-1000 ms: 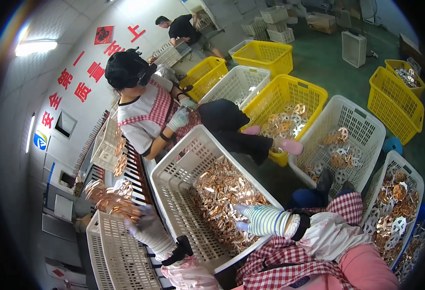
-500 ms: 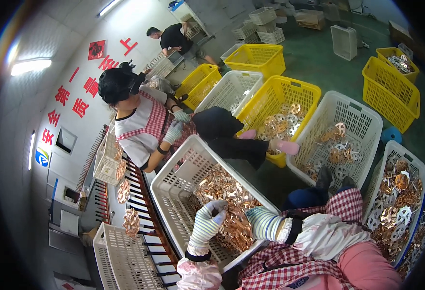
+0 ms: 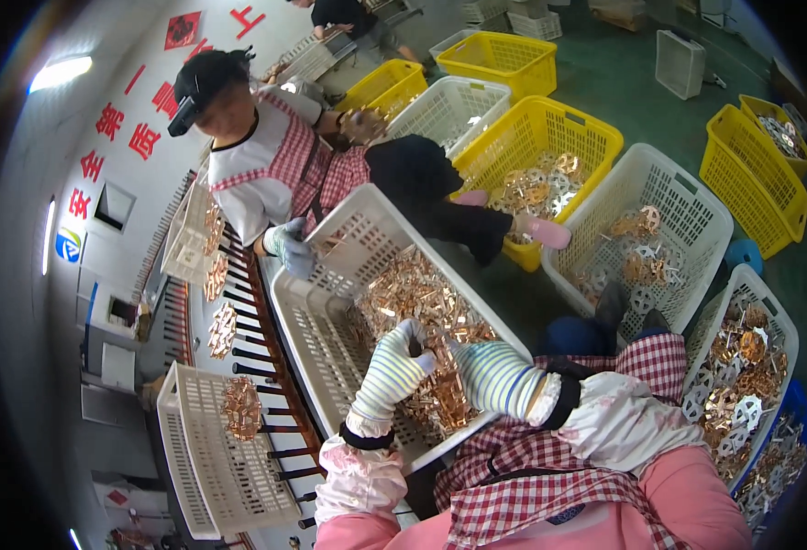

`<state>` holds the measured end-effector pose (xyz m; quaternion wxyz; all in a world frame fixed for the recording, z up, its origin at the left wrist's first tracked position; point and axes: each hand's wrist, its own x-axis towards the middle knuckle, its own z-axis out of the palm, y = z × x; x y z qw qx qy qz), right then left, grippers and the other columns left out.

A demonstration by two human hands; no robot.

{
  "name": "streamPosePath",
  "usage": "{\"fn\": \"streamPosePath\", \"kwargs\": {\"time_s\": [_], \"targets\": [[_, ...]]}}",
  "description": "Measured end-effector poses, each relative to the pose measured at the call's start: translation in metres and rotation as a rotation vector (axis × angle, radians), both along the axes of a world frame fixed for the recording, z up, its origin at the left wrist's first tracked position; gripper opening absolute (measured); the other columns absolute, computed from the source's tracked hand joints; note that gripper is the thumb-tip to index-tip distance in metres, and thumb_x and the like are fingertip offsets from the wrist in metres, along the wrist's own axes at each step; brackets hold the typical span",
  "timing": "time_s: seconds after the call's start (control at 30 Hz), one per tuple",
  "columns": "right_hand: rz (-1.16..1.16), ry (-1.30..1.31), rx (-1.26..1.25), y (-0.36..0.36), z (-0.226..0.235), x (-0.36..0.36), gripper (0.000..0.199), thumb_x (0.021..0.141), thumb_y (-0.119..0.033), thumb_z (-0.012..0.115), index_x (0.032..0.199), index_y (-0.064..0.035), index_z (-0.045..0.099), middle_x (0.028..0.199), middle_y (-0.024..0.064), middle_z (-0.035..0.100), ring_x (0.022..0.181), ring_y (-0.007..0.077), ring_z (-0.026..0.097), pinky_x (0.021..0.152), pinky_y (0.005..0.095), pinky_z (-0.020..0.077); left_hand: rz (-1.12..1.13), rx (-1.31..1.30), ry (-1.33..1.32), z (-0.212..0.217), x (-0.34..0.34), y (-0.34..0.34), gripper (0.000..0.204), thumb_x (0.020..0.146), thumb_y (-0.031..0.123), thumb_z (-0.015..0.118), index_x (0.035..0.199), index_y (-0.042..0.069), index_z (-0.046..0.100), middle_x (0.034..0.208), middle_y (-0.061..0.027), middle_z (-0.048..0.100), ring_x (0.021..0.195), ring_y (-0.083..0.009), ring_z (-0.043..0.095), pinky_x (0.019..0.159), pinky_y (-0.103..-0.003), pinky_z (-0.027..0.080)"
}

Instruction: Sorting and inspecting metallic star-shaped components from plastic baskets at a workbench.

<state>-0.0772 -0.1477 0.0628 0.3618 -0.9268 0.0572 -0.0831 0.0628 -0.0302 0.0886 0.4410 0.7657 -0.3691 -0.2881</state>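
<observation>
left hand (image 3: 387, 371) and right hand (image 3: 497, 378) angle together over the coppery metal pieces (image 3: 413, 286) in the white crate (image 3: 323, 335) — left fingers curled toward the thumb, right ones close together, any grip hard to tell. a second ago the left was out past the crate! pieces point every which way — the crate's long axis runs upper left to lower right.

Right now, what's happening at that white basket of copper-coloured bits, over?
Left hand and right hand close together over white basket, grips unclear. Copper-coloured pieces heaped inside. Co-worker's gloved hand by the basket's far-left corner.
</observation>
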Motion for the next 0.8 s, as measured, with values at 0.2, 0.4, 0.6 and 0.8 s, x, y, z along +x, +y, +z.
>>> {"fn": "streamPosePath", "kwargs": {"time_s": [0.2,0.4,0.6,0.8], "targets": [[0.185,0.031,-0.075,-0.007,-0.009,-0.005,0.018,0.071,-0.017,0.057,0.070,-0.0003,0.063,0.066,0.0171,0.060,0.066,0.0337,0.059,0.064,0.0429,0.0474,0.251,-0.061,-0.343,0.009,-0.003,0.004,0.003,0.072,0.001,0.057,0.073,0.002,0.055,0.061,-0.0026,0.053,0.054,-0.0087,0.048,0.050,-0.024,0.041],[0.165,0.110,-0.127,-0.002,-0.017,0.000,0.019,0.065,-0.020,0.060,0.057,-0.0034,0.061,0.065,0.0154,0.060,0.067,0.0323,0.059,0.065,0.0421,0.0471,-0.017,-0.284,-0.242,0.013,-0.004,0.005,0.030,0.076,0.001,0.063,0.105,0.001,0.060,0.099,-0.0072,0.060,0.094,-0.0171,0.057,0.084,-0.029,0.044],[0.043,-0.023,0.258,-0.008,-0.029,-0.008,0.039,0.062,-0.025,0.073,0.092,-0.0017,0.063,0.079,0.0190,0.063,0.077,0.0343,0.062,0.070,0.0397,0.0503,-0.220,-0.215,-0.216,0.020,-0.011,0.005,0.037,0.076,-0.002,0.061,0.113,0.005,0.059,0.093,-0.0063,0.060,0.089,-0.0157,0.057,0.082,-0.029,0.045],[0.050,-0.084,0.011,-0.007,-0.002,-0.013,0.024,0.054,-0.020,0.070,0.068,-0.0016,0.061,0.069,0.0160,0.059,0.070,0.0331,0.058,0.071,0.0395,0.0470,-0.043,-0.107,-0.343,0.016,-0.009,0.004,0.021,0.073,0.001,0.056,0.094,0.003,0.058,0.073,-0.0040,0.056,0.066,-0.0114,0.052,0.066,-0.025,0.046]]}}
